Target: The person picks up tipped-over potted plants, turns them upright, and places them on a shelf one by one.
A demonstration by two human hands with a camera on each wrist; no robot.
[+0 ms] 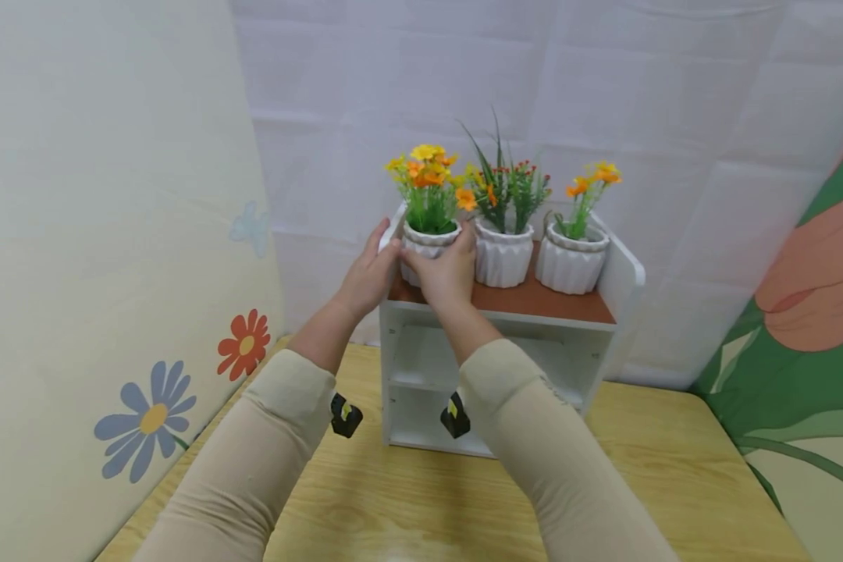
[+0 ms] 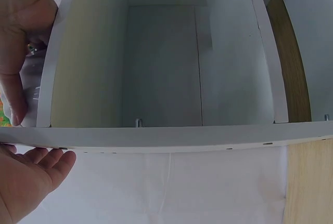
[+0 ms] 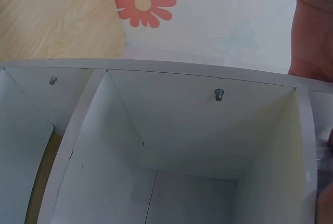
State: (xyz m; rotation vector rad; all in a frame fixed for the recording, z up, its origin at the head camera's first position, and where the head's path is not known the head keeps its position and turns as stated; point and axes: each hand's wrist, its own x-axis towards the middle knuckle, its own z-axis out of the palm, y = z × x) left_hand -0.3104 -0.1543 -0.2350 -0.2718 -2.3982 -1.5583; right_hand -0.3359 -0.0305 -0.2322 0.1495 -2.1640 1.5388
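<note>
My right hand grips the left white fluted pot, its thumb and fingers spread around the sides; yellow and orange flowers stand in it. This pot is on the brown top board of a small white shelf. With fingers along the outer face and thumb at the front edge, my left hand holds the shelf's left side panel beside the pot. In the left wrist view, the left fingers lie against the panel's outer side, and the right hand appears above the top board.
Two more white pots stand to the right: a middle pot with grass and red blooms, and a right pot with orange flowers. The shelf stands on a wooden table. Flower-printed panels flank it, and a white cloth hangs behind.
</note>
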